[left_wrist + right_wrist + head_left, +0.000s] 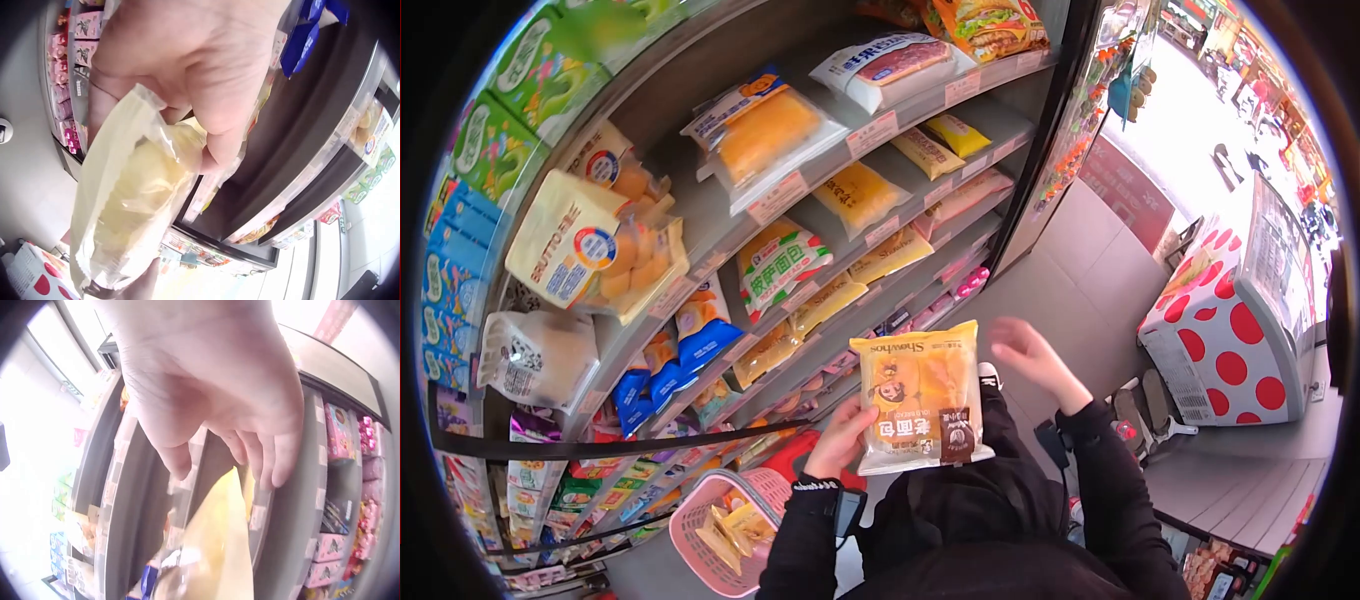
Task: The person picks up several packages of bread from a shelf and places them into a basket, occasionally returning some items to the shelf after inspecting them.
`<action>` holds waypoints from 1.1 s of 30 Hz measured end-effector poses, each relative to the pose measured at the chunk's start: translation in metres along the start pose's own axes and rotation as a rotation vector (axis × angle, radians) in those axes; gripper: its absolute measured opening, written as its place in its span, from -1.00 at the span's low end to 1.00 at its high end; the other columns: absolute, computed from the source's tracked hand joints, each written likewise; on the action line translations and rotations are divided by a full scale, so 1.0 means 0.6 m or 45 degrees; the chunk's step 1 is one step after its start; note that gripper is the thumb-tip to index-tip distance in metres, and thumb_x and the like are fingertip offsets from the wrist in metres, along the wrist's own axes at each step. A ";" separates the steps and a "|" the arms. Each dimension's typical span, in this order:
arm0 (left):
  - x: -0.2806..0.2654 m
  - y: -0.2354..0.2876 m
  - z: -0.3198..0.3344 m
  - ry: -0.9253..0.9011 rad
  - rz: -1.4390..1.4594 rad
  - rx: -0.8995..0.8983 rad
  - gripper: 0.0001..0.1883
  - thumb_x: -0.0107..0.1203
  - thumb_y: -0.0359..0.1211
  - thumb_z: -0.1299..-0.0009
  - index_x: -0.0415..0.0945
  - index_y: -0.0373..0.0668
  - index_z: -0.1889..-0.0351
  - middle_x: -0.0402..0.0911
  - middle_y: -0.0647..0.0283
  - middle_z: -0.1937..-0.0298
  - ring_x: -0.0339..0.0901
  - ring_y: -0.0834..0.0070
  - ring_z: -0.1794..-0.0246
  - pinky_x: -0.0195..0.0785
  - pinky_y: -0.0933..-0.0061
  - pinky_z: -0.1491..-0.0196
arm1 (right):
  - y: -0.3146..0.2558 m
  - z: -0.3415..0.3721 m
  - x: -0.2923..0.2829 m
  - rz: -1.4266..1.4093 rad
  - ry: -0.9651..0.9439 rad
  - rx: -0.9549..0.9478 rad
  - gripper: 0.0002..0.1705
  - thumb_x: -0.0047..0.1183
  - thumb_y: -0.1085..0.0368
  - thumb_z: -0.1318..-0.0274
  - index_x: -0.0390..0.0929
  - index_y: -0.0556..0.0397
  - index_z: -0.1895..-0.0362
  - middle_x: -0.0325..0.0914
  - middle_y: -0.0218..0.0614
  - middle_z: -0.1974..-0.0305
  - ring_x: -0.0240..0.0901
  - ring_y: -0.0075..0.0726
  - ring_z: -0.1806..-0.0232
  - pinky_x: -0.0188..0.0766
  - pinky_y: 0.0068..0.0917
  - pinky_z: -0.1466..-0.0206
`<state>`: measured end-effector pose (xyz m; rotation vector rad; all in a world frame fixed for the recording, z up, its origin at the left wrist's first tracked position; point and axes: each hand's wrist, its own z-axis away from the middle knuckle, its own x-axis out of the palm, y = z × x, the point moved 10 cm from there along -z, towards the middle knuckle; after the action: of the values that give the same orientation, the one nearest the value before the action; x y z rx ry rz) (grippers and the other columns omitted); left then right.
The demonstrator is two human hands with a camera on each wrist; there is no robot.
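A yellow, partly clear packet of bread (918, 385) with a brown label is held up before the person's body in the head view. The left hand (842, 440) grips its left side, thumb over the front. In the left wrist view that hand (181, 81) pinches the edge of the crinkled bread packet (137, 194). Just off the packet's upper right corner is the right hand (1028, 352), holding nothing. Its fingers are loosely bent above the packet's pale corner in the right wrist view, where the hand (219, 394) fills the top.
Tilted shelves (870, 135) of bagged breads and snacks rise along the left and ahead. A pink basket (683, 520) holding yellow packets stands low at left. To the right are a red-dotted freezer chest (1200, 345) and a grey slatted surface (1240, 500).
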<state>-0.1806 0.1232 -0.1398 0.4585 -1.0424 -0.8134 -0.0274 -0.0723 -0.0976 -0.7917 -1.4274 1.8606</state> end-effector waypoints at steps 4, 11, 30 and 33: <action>0.076 0.034 -0.062 -0.197 -0.132 -0.067 -0.56 -0.04 -0.35 -0.21 0.19 -0.32 -0.03 0.37 0.23 0.06 0.34 0.53 0.08 0.21 0.52 0.04 | -0.082 -0.086 -0.011 0.302 -0.406 -0.149 -0.37 0.01 0.16 0.06 0.10 0.21 -0.05 0.26 -0.07 0.02 0.23 -0.28 -0.01 0.17 -0.42 -0.04; 0.188 0.042 -0.176 -0.394 -0.281 -0.284 -0.52 0.03 -0.29 -0.18 0.21 -0.28 -0.03 0.37 0.25 0.06 0.32 0.57 0.08 0.17 0.53 0.02 | -0.040 -0.097 -0.028 -0.108 -1.205 0.619 -0.40 -0.02 0.08 0.04 0.19 0.25 0.00 0.36 -0.29 0.13 0.30 -0.55 0.14 0.26 -0.57 0.08; 0.196 -0.162 -0.340 -0.125 0.737 -0.427 -0.20 -0.48 0.24 -0.18 0.14 -0.32 -0.06 0.26 -0.03 -0.05 0.16 0.16 -0.11 -0.04 0.11 -0.13 | 0.248 -0.136 -0.236 -1.173 -0.145 0.674 -0.58 -0.11 0.35 0.02 0.18 0.20 0.02 0.32 -0.22 0.09 0.31 -0.28 0.08 0.27 -0.35 0.03; 0.196 -0.193 -0.388 -0.094 0.627 -0.400 -0.32 -0.35 0.15 -0.22 0.13 -0.25 -0.06 0.23 -0.01 -0.07 0.15 0.17 -0.11 -0.04 0.16 -0.14 | 0.269 -0.171 -0.222 -1.389 0.007 0.661 -0.58 -0.13 0.40 0.05 0.18 0.15 0.02 0.29 -0.21 0.06 0.27 -0.21 0.05 0.22 -0.28 -0.01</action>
<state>0.0145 -0.0497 -0.2558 -0.0981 -1.0156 -0.5381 0.1115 -0.1501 -0.2677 0.2411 -0.9531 1.2192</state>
